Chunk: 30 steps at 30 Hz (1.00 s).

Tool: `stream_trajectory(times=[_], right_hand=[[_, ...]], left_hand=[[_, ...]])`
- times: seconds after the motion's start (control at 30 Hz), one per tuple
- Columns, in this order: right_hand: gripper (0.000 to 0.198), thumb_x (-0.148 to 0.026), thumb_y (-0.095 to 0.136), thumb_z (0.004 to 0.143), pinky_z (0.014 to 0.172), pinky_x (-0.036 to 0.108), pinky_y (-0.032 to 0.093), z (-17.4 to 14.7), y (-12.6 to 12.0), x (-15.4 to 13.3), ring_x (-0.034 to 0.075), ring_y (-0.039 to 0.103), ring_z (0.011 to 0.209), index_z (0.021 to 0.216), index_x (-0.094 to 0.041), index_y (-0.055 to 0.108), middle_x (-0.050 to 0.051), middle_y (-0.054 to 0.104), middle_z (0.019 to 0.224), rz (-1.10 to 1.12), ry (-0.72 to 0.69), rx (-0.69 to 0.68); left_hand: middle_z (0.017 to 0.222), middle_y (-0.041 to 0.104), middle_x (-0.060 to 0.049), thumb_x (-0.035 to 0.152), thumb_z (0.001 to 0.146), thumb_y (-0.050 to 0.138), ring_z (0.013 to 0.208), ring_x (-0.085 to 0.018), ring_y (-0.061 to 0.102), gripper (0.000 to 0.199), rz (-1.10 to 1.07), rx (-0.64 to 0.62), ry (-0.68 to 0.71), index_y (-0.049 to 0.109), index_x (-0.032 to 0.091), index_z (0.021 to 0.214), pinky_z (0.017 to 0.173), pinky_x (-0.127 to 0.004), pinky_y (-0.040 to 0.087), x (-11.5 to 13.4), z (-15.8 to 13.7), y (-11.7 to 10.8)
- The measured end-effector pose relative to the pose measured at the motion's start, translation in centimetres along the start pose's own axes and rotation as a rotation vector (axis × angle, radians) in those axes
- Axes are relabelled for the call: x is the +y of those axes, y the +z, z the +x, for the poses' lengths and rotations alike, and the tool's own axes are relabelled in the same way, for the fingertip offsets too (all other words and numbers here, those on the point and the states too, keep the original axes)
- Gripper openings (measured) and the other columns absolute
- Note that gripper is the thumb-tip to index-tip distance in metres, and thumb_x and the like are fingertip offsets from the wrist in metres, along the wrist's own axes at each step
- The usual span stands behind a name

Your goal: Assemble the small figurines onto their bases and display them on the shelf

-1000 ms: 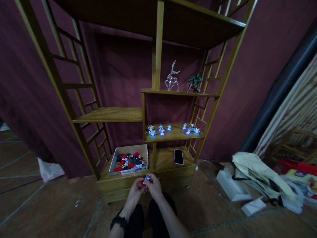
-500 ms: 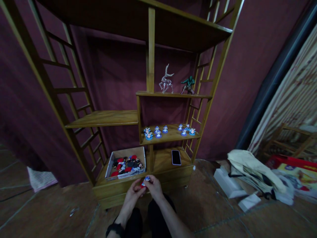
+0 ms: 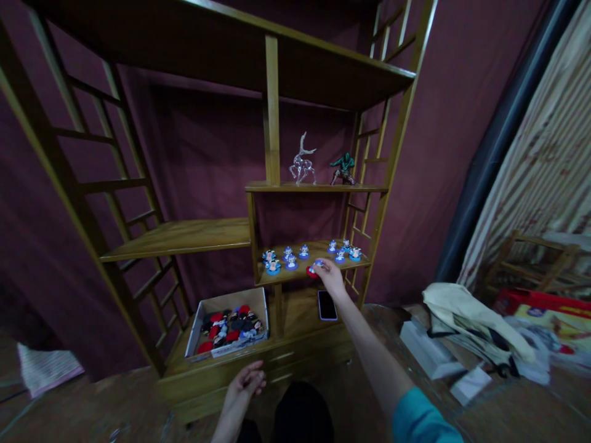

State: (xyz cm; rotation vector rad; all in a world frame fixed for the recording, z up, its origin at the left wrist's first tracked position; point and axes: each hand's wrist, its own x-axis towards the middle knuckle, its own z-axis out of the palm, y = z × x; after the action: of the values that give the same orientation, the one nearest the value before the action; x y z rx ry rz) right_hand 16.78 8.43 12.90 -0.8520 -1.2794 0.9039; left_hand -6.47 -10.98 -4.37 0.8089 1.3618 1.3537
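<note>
The box [image 3: 256, 300] held jumbled figurines [image 3: 233, 325]. The right hand [image 3: 330, 275] pinched a red-based figurine [image 3: 312, 271]; the left hand [image 3: 248, 380] hung half-open.

The right hand [image 3: 330, 278] pinched a red-based figurine [image 3: 311, 271] at the front of a shelf [image 3: 314, 251], between two groups of small figurines [image 3: 290, 263]. The left hand [image 3: 248, 383] hung loosely curled, lower down. Below the shelf, an open box [image 3: 233, 300] of mixed pieces [image 3: 233, 335] stood left of a phone [image 3: 327, 306].

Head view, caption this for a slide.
Right hand holding a red-based figurine at a shelf of small figures, left hand below.
</note>
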Motion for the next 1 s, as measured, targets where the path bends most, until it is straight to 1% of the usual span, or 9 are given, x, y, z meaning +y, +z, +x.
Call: stream_trajectory(times=[0.1, 0.2, 0.3, 0.47, 0.63, 0.73, 0.83, 0.9, 1.0], right_hand=[[0.03, -0.033, 0.058, 0.07, 0.069, 0.027, 0.046, 5.1, -0.7, -0.6, 0.015, 0.061, 0.073, 0.094, -0.017, 0.065, 0.005, 0.068, 0.084, -0.383, -0.038, 0.034], [0.025, -0.029, 0.059, 0.07, 0.068, 0.027, 0.044, 8.7, -0.8, -0.5, 0.016, 0.061, 0.072, 0.091, -0.017, 0.067, 0.006, 0.069, 0.083, -0.514, -0.04, 0.041], [0.022, -0.025, 0.061, 0.068, 0.07, 0.027, 0.043, 11.0, -0.8, -0.1, 0.018, 0.061, 0.076, 0.088, -0.018, 0.067, 0.007, 0.069, 0.084, -0.626, -0.028, 0.042], [0.023, -0.022, 0.061, 0.069, 0.074, 0.029, 0.042, 12.8, -0.5, 1.4, 0.022, 0.062, 0.086, 0.091, -0.017, 0.067, 0.012, 0.069, 0.091, -0.809, 0.025, 0.005], [0.033, -0.015, 0.064, 0.064, 0.074, 0.027, 0.045, 13.6, -0.3, 2.6, 0.023, 0.063, 0.088, 0.097, -0.013, 0.066, 0.013, 0.069, 0.095, -0.953, 0.096, -0.124], [0.04, -0.012, 0.064, 0.063, 0.075, 0.021, 0.045, 14.9, -0.7, 1.9, 0.019, 0.064, 0.089, 0.102, -0.016, 0.065, 0.008, 0.069, 0.099, -1.009, 0.103, -0.216], [0.04, -0.01, 0.057, 0.068, 0.081, 0.017, 0.043, 16.4, -1.5, 0.5, 0.014, 0.061, 0.098, 0.107, -0.021, 0.063, 0.003, 0.066, 0.109, -1.054, 0.068, -0.253], [0.04, -0.01, 0.053, 0.071, 0.085, 0.018, 0.042, 17.2, -2.3, -0.2, 0.014, 0.059, 0.103, 0.108, -0.023, 0.063, 0.002, 0.064, 0.114, -1.091, 0.051, -0.255], [0.035, -0.011, 0.054, 0.071, 0.084, 0.02, 0.043, 17.8, -3.3, -0.7, 0.016, 0.061, 0.101, 0.102, -0.022, 0.066, 0.004, 0.067, 0.109, -1.153, 0.056, -0.271]], left_hand=[[0.07, 0.066, -0.004, 0.045, 0.046, 0.078, 0.063, -0.017, 0.062, 0.052, -0.003, -0.002, -0.011, 0.066, 0.017, 0.088, 0.056, -0.025, 0.044, 0.1, 0.0, -0.1], [0.075, 0.068, -0.005, 0.046, 0.047, 0.078, 0.066, -0.017, 0.062, 0.052, -0.012, -0.001, -0.026, 0.067, 0.017, 0.09, 0.059, -0.026, 0.045, 0.1, 0.0, -0.2], [0.073, 0.068, -0.005, 0.046, 0.046, 0.079, 0.066, -0.017, 0.062, 0.052, -0.021, -0.012, -0.058, 0.067, 0.018, 0.088, 0.059, -0.025, 0.045, 0.0, 0.3, -0.3], [0.071, 0.067, -0.003, 0.047, 0.045, 0.079, 0.065, -0.017, 0.062, 0.05, -0.019, -0.02, -0.084, 0.068, 0.021, 0.086, 0.059, -0.026, 0.045, 0.1, 0.5, -0.4], [0.077, 0.069, -0.005, 0.047, 0.047, 0.078, 0.069, -0.018, 0.063, 0.053, -0.011, -0.02, -0.122, 0.068, 0.019, 0.091, 0.063, -0.026, 0.047, 0.9, 0.0, -0.3], [0.082, 0.07, -0.006, 0.048, 0.05, 0.077, 0.073, -0.019, 0.063, 0.054, -0.026, -0.021, -0.14, 0.067, 0.018, 0.094, 0.068, -0.027, 0.048, 1.1, -0.2, -0.3], [0.086, 0.07, -0.007, 0.047, 0.05, 0.078, 0.077, -0.02, 0.064, 0.055, -0.037, -0.017, -0.158, 0.066, 0.017, 0.095, 0.071, -0.027, 0.048, 1.0, -0.1, -0.4], [0.087, 0.07, -0.007, 0.046, 0.05, 0.078, 0.078, -0.02, 0.064, 0.056, -0.045, -0.028, -0.173, 0.066, 0.017, 0.096, 0.071, -0.026, 0.048, 0.9, 0.0, -0.5], [0.087, 0.07, -0.007, 0.045, 0.051, 0.078, 0.079, -0.02, 0.064, 0.054, -0.057, -0.035, -0.182, 0.066, 0.017, 0.096, 0.072, -0.026, 0.048, 0.8, 0.2, -0.5]])
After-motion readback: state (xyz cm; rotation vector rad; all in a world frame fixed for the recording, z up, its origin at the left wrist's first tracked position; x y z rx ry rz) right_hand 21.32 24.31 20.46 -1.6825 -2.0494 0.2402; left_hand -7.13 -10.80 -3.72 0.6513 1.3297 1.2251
